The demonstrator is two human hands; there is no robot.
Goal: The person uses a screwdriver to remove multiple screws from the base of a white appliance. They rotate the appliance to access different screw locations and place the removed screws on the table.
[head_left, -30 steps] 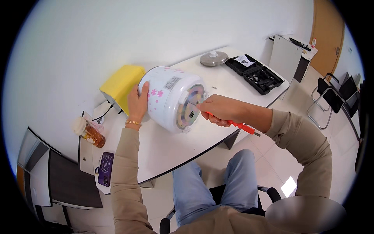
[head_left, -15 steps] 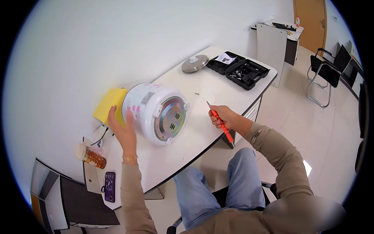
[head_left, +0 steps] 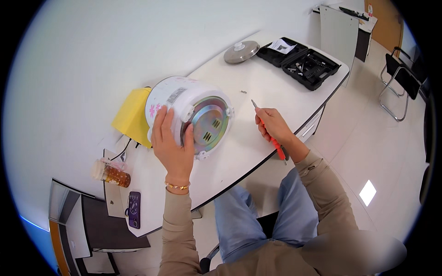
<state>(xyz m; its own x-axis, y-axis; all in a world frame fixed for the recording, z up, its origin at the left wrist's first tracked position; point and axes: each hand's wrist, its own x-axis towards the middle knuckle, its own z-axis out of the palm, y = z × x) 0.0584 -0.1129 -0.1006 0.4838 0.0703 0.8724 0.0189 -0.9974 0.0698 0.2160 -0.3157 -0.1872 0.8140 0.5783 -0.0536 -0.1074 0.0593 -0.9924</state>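
A white rice cooker with pink flowers lies on its side on the desk, its round metal base plate facing toward me and to the right. My left hand rests against the cooker's near left side, fingers stretched along the wall and thumb apart at the base's edge. In my closed right hand is a screwdriver with an orange handle, its metal tip pointing up and away, apart from the cooker. Small metal pieces, seemingly screws, lie on the desktop beyond the tip.
A steel lid and an open black tool case with bits occupy the desk's far end. Behind the cooker stands a yellow box. At the left are a drink bottle and a purple phone. The desk edge runs above my legs.
My left hand has come from the air beside the cooker onto its side. My right hand keeps hold of the screwdriver. The whole view has shifted a little.
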